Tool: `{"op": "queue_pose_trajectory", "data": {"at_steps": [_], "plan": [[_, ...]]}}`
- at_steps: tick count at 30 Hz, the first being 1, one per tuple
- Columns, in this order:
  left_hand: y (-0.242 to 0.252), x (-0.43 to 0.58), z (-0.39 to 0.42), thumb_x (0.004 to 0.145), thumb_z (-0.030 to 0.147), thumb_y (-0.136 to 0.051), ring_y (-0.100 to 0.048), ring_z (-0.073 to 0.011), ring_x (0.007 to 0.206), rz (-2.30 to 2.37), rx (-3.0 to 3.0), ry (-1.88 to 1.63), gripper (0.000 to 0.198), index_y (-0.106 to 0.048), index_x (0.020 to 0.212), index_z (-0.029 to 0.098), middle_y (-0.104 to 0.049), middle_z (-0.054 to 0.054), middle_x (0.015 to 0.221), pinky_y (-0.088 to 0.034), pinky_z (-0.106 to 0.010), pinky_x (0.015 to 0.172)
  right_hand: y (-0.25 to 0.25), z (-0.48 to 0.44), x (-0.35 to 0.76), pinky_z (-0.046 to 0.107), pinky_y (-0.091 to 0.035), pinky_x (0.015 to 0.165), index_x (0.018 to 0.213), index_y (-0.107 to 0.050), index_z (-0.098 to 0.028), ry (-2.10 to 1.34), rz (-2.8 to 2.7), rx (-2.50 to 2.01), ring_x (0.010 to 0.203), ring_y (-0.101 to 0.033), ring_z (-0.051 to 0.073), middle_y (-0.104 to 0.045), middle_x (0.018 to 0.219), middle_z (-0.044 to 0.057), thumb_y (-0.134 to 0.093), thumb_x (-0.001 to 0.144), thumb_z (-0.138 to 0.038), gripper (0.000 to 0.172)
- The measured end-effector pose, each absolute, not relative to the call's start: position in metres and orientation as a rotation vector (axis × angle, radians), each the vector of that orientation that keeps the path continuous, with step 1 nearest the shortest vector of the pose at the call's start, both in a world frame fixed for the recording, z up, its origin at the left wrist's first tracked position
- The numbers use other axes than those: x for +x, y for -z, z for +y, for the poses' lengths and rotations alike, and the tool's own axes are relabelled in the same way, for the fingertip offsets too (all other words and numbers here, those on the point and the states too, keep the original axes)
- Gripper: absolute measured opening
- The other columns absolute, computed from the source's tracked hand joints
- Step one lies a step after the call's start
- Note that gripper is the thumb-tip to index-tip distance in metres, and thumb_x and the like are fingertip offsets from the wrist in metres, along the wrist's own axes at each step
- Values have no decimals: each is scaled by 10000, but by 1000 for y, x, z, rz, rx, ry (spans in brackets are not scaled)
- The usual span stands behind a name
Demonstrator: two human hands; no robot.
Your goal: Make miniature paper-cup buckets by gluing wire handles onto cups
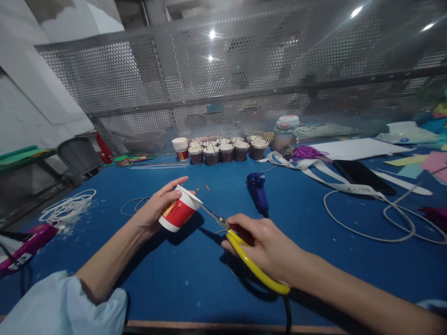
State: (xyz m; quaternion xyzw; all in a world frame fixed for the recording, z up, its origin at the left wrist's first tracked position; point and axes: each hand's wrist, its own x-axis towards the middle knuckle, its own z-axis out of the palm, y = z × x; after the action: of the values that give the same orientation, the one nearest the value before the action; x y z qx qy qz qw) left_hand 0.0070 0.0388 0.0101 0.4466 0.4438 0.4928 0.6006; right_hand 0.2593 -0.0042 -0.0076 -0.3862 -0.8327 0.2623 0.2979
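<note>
My left hand [155,209] is closed round a red and white paper cup [179,212], which tilts with its mouth toward the upper right. In my right hand [263,242] is a pair of scissors with yellow handles [253,265]. The blades point up and left and meet the cup's rim; I cannot tell whether they have cut into it. Beyond the scissors lies a blue glue gun [257,190], its cord running down past my right hand to the table's front edge.
Several dark-wrapped cups with handles [226,152] stand at the back beside stacked paper cups [180,148]. White cord [71,204] lies left, near a magenta power strip [38,232]. Right are ribbon [314,167], purple yarn [309,152], a black phone [363,177] and a bottle [285,135].
</note>
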Motion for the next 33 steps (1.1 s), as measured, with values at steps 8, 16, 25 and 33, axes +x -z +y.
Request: {"op": "queue_pose_trajectory", "data": {"at_steps": [8, 16, 25, 33], "plan": [[-8, 7, 41, 689, 295, -753, -705, -226, 874, 1056, 1064, -1175, 638, -570, 1291, 192, -726, -110, 1068, -571, -300, 739, 5, 1, 261, 212, -374, 520, 1006, -599, -185, -757, -2267, -1036, 557, -465, 104, -562, 664, -26, -587, 877, -348, 208], [4, 6, 44, 670, 384, -776, -643, -276, 1052, 1136, 1320, -1227, 659, -592, 1285, 234, -665, -109, 1215, -508, -377, 903, 7, -1, 259, 233, -421, 538, 1011, -592, -196, -1038, -2104, -1151, 595, -513, 122, -589, 723, -6, -594, 856, -407, 262], [-2, 12, 38, 722, 361, -747, -699, -230, 862, 956, 1013, -1125, 632, -557, 1309, 220, -718, -122, 1080, -565, -320, 733, 10, -2, 259, 263, -436, 625, 1024, -613, -200, -739, -2142, -1013, 675, -538, 140, -640, 840, 16, -646, 830, -315, 228], [-2, 12, 39, 691, 343, -777, -701, -226, 832, 941, 996, -1115, 666, -555, 1303, 206, -727, -119, 1046, -566, -312, 712, 10, -3, 257, 238, -373, 557, 974, -600, -194, -785, -2191, -1063, 592, -452, 117, -558, 701, -29, -598, 866, -342, 183]]}}
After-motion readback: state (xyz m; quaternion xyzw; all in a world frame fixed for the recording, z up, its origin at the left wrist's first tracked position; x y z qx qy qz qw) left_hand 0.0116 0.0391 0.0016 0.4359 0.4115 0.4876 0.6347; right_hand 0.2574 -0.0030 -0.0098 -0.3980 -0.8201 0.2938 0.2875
